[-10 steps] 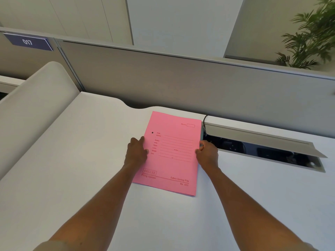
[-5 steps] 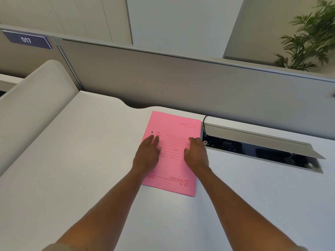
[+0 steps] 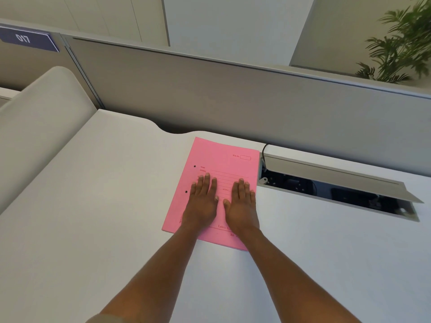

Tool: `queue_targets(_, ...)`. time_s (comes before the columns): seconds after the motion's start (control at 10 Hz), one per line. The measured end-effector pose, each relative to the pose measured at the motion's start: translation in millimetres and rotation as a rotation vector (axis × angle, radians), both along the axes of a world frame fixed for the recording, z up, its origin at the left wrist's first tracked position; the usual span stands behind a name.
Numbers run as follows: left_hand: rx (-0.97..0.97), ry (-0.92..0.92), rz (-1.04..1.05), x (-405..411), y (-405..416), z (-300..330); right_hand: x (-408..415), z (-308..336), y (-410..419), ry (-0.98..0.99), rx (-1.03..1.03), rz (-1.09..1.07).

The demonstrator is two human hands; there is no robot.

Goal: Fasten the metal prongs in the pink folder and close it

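- Folder (image 3: 217, 173), pink and closed, is seen lying flat on the white desk (image 3: 93, 206), at about 12 o'clock from the person, its right edge just beside the open cable tray (image 3: 335, 192) at 2 o'clock.
- Both hands are laid on the front cover with palms down: the left hand (image 3: 202, 201) at the cover's middle, the right hand (image 3: 242, 203) just at its 3 o'clock side; each is spread flat, with fingers extended and nothing gripped.
- The closing step is judged to be in hand, with the cover being pressed flat; the metal prongs cannot be seen under the cover, so their fastening cannot be confirmed.
- Little is judged to be called for next: an even downward press toward the spine edge at 9 o'clock, where two punched holes (image 3: 194, 166) are shown, and then a lift of both hands without the folder being dragged.
- "File No." with a blank box is printed at the cover's 1 o'clock corner; "Cobra" is partly readable near the lower edge, the rest being hidden by the wrists.
- "017" is read on a dark plate (image 3: 28, 39) on the partition at 10 o'clock.
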State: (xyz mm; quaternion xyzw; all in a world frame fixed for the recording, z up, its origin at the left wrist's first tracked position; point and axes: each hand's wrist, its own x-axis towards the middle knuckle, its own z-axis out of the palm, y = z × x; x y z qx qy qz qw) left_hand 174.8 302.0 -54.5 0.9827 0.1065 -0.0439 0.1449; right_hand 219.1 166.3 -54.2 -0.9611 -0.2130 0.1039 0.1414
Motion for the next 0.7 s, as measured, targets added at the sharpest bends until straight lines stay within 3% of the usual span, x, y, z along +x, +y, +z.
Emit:
queue_targets(0.3, 0.060, -0.045, -0.002, -5, -1, -6, -2, -19, -1, -0.159, -0.025, -0.016)
queue_targets(0.7, 0.045, -0.045, -0.001, 0, -11, 3, -2, -5, -1, -0.132, -0.017, -0.006)
